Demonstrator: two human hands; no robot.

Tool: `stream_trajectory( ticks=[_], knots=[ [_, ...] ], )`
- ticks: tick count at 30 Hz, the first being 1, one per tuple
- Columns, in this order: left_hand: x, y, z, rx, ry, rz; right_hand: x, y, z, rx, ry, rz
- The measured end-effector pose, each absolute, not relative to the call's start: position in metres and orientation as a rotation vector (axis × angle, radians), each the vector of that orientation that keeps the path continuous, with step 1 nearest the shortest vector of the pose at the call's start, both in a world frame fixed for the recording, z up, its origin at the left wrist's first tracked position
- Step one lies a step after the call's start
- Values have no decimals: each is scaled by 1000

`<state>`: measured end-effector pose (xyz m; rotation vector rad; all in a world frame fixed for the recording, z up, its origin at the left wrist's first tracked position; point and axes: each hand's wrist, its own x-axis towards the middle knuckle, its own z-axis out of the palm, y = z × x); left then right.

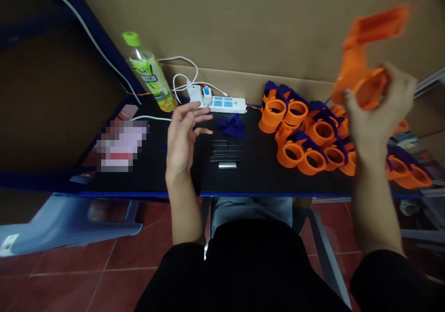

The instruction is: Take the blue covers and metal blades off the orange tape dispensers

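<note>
My right hand (378, 103) grips an orange plastic part (358, 68) with a ring at its lower end and an angled arm at the top, lifted above the right side of the table. Below it lies a pile of similar orange ring parts (312, 161), many joined to dark blue pieces (314, 112). My left hand (184, 136) is raised over the table with its fingers apart and nothing in it. Near it are several black strips (226, 150), a small silver bar (227, 165) and loose dark blue pieces (232, 125).
A bottle with a green cap (151, 73) stands at the back left, beside a white power strip (227, 104) with plugs and cables. A blurred-out pinkish item (123, 145) lies at the left. A blue-grey plastic stool (69, 224) is on the floor. Cardboard (243, 24) walls the back.
</note>
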<state>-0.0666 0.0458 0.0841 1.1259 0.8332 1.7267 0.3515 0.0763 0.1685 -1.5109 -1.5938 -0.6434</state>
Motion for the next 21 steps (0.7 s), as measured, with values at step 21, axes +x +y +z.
stream_trajectory(
  ticks=[21],
  knots=[
    [-61,43,86,1163,978,1508,494,147,100,-2644,-1404,-507]
  ],
)
